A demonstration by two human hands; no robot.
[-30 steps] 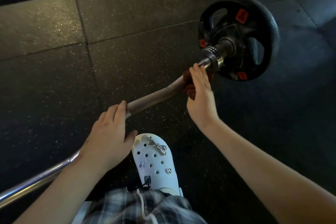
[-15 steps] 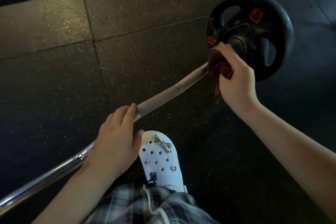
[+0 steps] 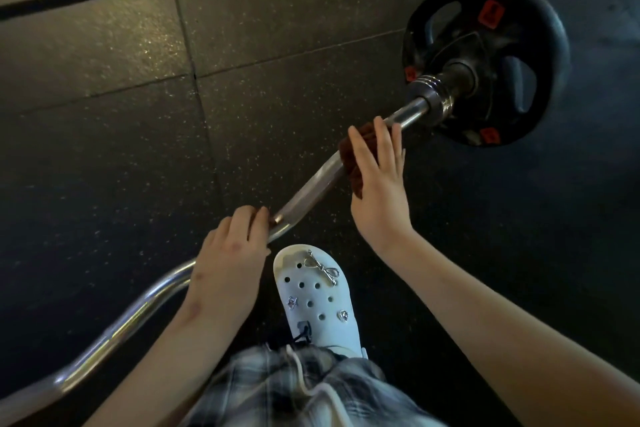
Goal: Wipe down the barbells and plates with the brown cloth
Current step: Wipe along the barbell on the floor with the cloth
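A curved chrome barbell [image 3: 311, 180] runs from the lower left up to a black weight plate [image 3: 491, 59] with red labels at the upper right. My left hand [image 3: 232, 260] grips the bar near its bend. My right hand [image 3: 377, 180] holds the brown cloth [image 3: 353, 163] wrapped round the bar, a short way below the ringed collar [image 3: 429, 90]. The fingers curl over the cloth and hide most of it.
Dark speckled rubber floor tiles [image 3: 104, 149] lie all around, with a black stripe at the top left. My foot in a white clog [image 3: 318, 298] with charms stands just under the bar, and plaid fabric covers my leg at the bottom.
My right hand slid the cloth up to the collar by the plate, then back down the bar toward me. The left hand kept its grip.
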